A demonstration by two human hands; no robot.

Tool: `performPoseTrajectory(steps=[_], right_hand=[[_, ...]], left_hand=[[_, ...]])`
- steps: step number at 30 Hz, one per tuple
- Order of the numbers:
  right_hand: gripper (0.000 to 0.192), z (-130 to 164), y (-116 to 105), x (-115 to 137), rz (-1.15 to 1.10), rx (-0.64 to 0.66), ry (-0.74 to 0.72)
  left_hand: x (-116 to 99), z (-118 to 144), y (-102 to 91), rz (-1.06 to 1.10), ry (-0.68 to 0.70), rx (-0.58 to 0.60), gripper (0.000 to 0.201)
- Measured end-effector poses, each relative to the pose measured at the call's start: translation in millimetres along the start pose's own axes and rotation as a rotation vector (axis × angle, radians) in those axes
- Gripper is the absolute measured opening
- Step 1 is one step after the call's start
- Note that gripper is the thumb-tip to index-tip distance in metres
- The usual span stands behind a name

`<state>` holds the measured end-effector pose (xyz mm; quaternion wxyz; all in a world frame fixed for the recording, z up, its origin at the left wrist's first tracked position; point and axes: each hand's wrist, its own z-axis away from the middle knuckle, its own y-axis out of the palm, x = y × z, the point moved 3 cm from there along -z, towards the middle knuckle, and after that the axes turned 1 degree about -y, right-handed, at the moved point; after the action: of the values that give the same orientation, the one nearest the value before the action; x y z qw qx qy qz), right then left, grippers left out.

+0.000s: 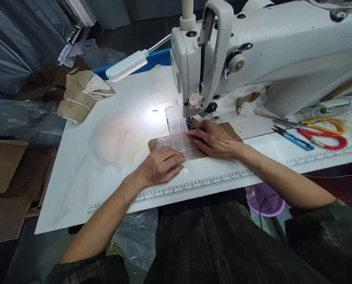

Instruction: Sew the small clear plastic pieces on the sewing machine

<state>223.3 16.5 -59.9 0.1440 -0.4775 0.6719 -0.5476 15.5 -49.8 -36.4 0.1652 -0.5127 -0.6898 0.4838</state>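
Observation:
A brown card piece under a clear plastic sheet (pixel 182 142) lies flat on the white sewing table (pixel 84 185), its far end under the presser foot (pixel 190 123) of a white sewing machine (pixel 270 51). My left hand (pixel 160 165) presses flat on the piece's near left corner. My right hand (pixel 214 139) lies flat on its right side, fingertips close to the presser foot. Neither hand grips anything; the fingers are spread and pressed down.
Red and yellow scissors (pixel 321 130) and blue thread snips (pixel 294 139) lie right of the machine. A lamp (pixel 127 65) on a flexible neck lights the needle area. Tied brown bundles (pixel 81 94) sit at the far left. A purple basket (pixel 266 199) stands below the table. Printed rulers (pixel 193 184) run along the table's front edge.

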Motion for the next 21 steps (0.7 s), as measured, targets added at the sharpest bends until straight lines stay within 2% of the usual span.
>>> performPoseTrajectory(steps=[4, 9, 16, 21], right_hand=[[0.038, 5.9, -3.9, -5.7, -0.159, -0.023, -0.074], [0.037, 5.9, -4.0, -7.3, -0.152, -0.04, -0.092], [0.036, 6.3, -1.0, -3.0, -0.058, -0.02, -0.049], [0.035, 6.8, -3.1, -2.2, -0.068, -0.007, -0.009]], left_hand=[[-0.3, 0.2, -1.1, -0.005, 0.014, -0.051, 0.006], [-3.7, -0.8, -2.2, 0.002, 0.002, -0.16, 0.012], [-9.5, -3.5, 4.2, -0.138, 0.038, -0.022, 0.005], [-11.8, -3.2, -0.5, -0.204, 0.033, -0.04, 0.002]])
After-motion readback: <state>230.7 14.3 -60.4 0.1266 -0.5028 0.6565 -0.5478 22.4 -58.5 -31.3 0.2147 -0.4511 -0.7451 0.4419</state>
